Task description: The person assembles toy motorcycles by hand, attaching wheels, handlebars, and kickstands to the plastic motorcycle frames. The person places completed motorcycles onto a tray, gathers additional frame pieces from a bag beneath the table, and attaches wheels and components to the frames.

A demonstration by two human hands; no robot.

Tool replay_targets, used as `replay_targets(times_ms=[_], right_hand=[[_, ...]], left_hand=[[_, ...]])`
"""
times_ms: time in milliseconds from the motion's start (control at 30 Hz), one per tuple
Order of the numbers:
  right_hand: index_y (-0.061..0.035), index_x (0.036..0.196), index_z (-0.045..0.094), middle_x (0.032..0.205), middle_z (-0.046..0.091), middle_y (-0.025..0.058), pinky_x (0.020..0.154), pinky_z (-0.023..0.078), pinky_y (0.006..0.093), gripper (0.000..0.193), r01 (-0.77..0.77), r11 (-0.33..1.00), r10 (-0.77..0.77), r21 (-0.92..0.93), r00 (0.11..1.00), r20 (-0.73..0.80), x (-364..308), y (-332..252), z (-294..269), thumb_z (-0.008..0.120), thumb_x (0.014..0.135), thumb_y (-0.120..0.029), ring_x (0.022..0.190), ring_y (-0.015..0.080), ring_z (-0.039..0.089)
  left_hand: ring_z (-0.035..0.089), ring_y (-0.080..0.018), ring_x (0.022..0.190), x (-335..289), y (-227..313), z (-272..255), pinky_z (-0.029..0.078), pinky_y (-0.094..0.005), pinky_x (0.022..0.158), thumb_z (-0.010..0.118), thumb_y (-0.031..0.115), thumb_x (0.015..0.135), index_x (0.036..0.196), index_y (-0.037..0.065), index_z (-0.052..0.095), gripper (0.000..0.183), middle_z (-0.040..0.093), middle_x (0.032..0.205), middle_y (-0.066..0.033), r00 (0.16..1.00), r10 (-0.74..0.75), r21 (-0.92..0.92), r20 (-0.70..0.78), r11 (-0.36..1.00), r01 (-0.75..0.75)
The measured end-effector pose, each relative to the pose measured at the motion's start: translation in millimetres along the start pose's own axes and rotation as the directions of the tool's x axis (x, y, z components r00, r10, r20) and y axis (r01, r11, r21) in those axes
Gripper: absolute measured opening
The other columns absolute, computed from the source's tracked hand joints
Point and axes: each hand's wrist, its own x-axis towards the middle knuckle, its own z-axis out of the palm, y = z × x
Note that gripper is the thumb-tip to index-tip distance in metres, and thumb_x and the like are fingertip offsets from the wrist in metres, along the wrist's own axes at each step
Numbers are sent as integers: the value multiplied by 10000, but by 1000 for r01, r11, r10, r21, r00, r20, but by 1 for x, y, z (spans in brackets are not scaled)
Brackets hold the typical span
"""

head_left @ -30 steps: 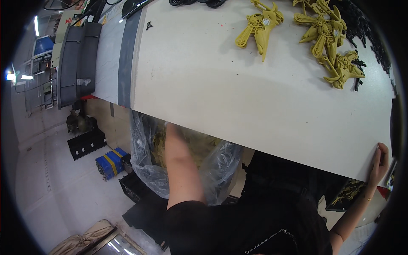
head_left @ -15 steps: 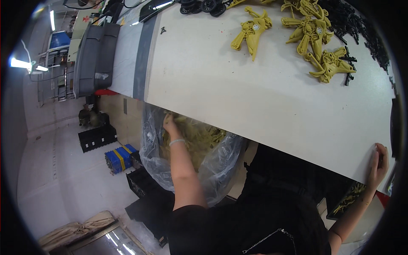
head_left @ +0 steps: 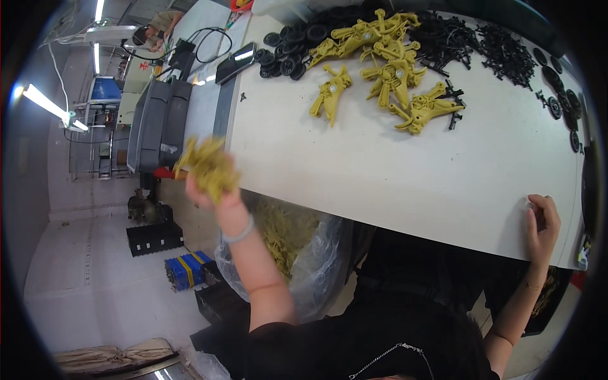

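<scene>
My left hand [head_left: 201, 192], partly smeared by motion, is raised above the left end of the white table's front edge. It is closed on a bunch of yellow plastic parts [head_left: 214, 166]. Below it, a clear plastic bag [head_left: 323, 263] gapes beside the table, with many more yellow parts [head_left: 288, 231] inside. At the front right of the table [head_left: 380, 183] rests my right hand [head_left: 544, 227]. Its fingers are loosely bent and apart from the thumb, and nothing shows in them. Several yellow assembled bodies [head_left: 394, 75] lie toward the back, one apart on the left [head_left: 330, 95].
Black wheels [head_left: 288, 50] and heaps of small black parts [head_left: 503, 54] line the back. More black discs [head_left: 555, 107] lie along the right edge. Grey bins [head_left: 155, 123] stand at the left, near a phone-like dark slab [head_left: 234, 62]. Far off, another person [head_left: 161, 28] bends over a table.
My left hand has come up out of the bag with a bunch of yellow parts. My right hand stays at the table's front right, its fingers somewhat more bent. The whole view has shifted.
</scene>
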Motion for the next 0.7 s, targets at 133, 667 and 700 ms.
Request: replay_targets(times_ms=[133,667,700], right_hand=[[25,936,597,750,461,31,603,337,234,144,30,999,-30,-12,999,-18,-2,1,-2,585,797,-12,669,111,414],[43,1041,594,940,561,43,792,401,215,164,-111,994,111,-12,992,58,-9,35,-2,515,934,-52,863,107,521],[41,1059,596,974,576,49,829,404,226,179,-110,993,112,-43,992,54,-8,33,1,512,942,-65,905,116,533]], left_hand=[[571,-347,1082,91,-111,51,439,-544,940,575,304,850,1276,32,490,512,583,1194,-160,976,-165,274,-140,941,198],[563,-326,1137,9,23,43,373,-435,1026,427,363,934,1202,-68,561,525,598,1185,-242,928,-342,930,149,368,-13],[628,-308,1016,-18,41,38,443,-408,945,494,214,902,1027,-96,652,370,667,1050,-210,880,-456,922,132,383,61]])
